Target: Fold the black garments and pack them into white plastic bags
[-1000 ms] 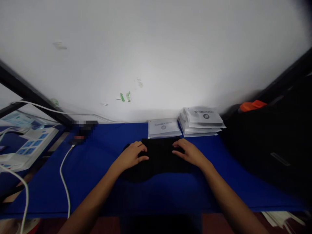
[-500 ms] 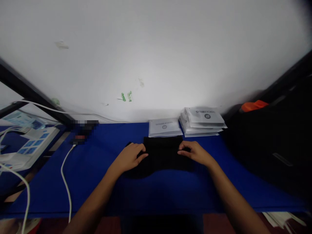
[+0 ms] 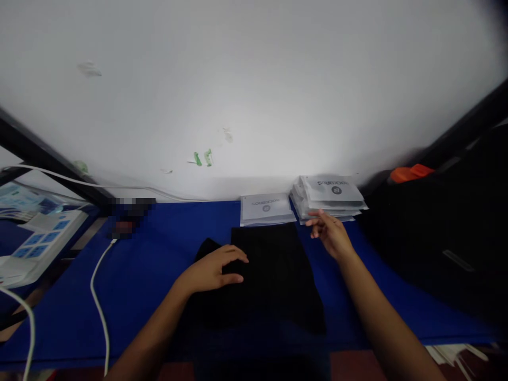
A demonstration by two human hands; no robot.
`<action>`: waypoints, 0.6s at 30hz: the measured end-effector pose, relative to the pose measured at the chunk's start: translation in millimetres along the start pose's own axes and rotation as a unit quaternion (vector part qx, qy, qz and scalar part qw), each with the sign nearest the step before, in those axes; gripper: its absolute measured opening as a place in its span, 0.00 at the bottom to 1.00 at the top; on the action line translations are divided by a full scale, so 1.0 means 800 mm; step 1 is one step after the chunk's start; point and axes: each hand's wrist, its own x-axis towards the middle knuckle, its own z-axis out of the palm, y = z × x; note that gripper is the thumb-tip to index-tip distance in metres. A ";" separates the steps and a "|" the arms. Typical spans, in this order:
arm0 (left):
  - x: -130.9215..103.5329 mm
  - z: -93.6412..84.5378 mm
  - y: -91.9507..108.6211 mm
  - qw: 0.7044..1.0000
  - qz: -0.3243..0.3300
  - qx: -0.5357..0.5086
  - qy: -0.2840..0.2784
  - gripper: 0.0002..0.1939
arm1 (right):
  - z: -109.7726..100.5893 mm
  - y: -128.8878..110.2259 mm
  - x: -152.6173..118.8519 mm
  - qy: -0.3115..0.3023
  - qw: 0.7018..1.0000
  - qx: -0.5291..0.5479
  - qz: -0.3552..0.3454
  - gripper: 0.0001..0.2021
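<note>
A black cloth item point(image 3: 273, 270) lies spread on the blue table surface. My left hand point(image 3: 218, 268) rests on its left part, fingers apart and holding nothing. Off the cloth's upper right edge, my right hand point(image 3: 327, 231) is raised with its fingers loosely spread and nothing in them, just in front of a stack of white printed packets point(image 3: 335, 193). One flat white packet point(image 3: 266, 208) lies directly behind the cloth, against the wall.
A power strip point(image 3: 43, 238) with white cables is at the left, near a blurred dark object point(image 3: 130, 217). A large black bulk point(image 3: 436, 238) fills the right side, with an orange item point(image 3: 411, 173) behind it. The white wall closes off the back.
The black cloth now spreads further toward me. My right hand has let go of it and moved right and up to the packet stack. My left hand has opened and shifted slightly toward me.
</note>
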 end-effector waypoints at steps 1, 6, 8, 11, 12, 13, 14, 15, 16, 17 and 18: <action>0.001 0.005 -0.004 1.000 0.007 0.028 0.003 0.26 | -0.004 0.000 0.004 0.016 1.000 0.025 -0.001 0.19; 0.004 0.028 -0.014 0.992 0.023 0.107 -0.058 0.53 | -0.020 0.002 0.023 0.061 0.993 0.099 -0.016 0.17; 0.006 0.035 -0.012 0.988 0.035 0.134 -0.069 0.57 | -0.023 0.002 0.028 0.079 0.991 0.103 -0.022 0.17; 0.011 0.045 -0.007 0.983 0.049 0.167 -0.062 0.58 | -0.026 0.000 0.032 0.103 0.988 0.107 -0.034 0.14; 0.013 0.049 -0.006 0.981 0.053 0.176 -0.056 0.58 | -0.026 -0.001 0.032 0.109 0.987 0.112 -0.044 0.13; 0.014 0.053 -0.004 0.980 0.058 0.184 -0.048 0.57 | -0.026 -0.002 0.032 0.116 0.984 0.120 -0.062 0.12; 0.016 0.056 -0.004 0.979 0.061 0.190 -0.040 0.57 | -0.025 -0.003 0.032 0.124 0.980 0.129 -0.085 0.11; 0.018 0.059 -0.003 0.978 0.064 0.194 -0.034 0.57 | -0.025 -0.005 0.031 0.134 0.975 0.138 -0.112 0.10; 0.019 0.060 -0.001 0.978 0.065 0.197 -0.030 0.57 | -0.024 -0.006 0.030 0.147 0.969 0.144 -0.139 0.10; 0.020 0.060 0.000 0.978 0.066 0.196 -0.028 0.57 | -0.024 -0.007 0.029 0.159 0.963 0.146 -0.164 0.10; 0.020 0.058 0.002 0.979 0.067 0.193 -0.028 0.56 | -0.023 -0.008 0.027 0.170 0.957 0.144 -0.184 0.10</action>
